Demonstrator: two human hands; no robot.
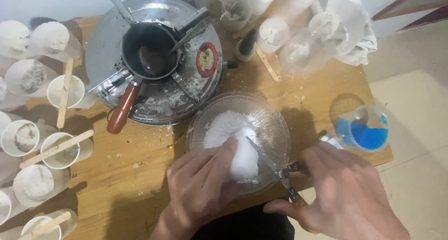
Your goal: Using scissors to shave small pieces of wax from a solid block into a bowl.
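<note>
The left hand (200,186) grips a white lump (243,158) over the glass bowl (273,123). The right hand (347,193) is closed around a knife (268,160), its blade against the lump. This looks like the shaving step. White flakes (224,125) lie in the bowl. Next, I think, the blade must push gently, away from the fingers.
</note>
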